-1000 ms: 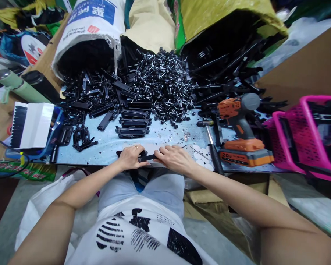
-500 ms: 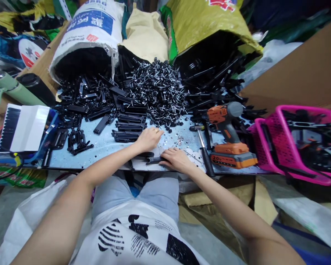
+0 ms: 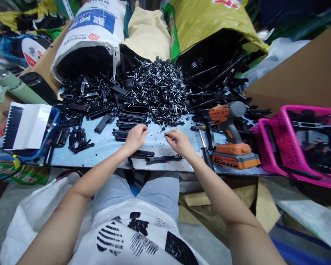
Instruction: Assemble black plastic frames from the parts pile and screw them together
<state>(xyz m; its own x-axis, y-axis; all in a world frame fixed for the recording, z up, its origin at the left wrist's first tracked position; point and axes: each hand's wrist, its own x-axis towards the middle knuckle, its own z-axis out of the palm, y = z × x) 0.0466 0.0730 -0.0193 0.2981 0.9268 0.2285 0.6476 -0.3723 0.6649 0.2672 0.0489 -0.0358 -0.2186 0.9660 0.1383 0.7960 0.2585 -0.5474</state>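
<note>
My left hand (image 3: 137, 137) hovers beside the stacked black slotted plastic bars (image 3: 121, 134). Its fingers are pinched together, and whatever they may hold is hidden. My right hand (image 3: 180, 141) is just short of the pile of black-headed screws (image 3: 162, 88), thumb and fingertips closed in a pinch on something tiny and dark that I cannot make out. Below both hands, at the table's front edge, lie two long black plastic parts: a shorter bar (image 3: 143, 152) and a longer, thinner arm (image 3: 164, 159). Neither hand touches them.
An orange cordless drill (image 3: 231, 136) and a hammer (image 3: 206, 151) lie on the right, before a pink basket (image 3: 296, 140). Loose black parts (image 3: 91, 92) spill from a white sack (image 3: 92, 33) at left. A blue tray (image 3: 48, 136) and green flask (image 3: 19, 86) stand farther left.
Both hands have left the black parts at the front edge. My left hand went up toward the screws, then back left; my right hand moved up toward the pile.
</note>
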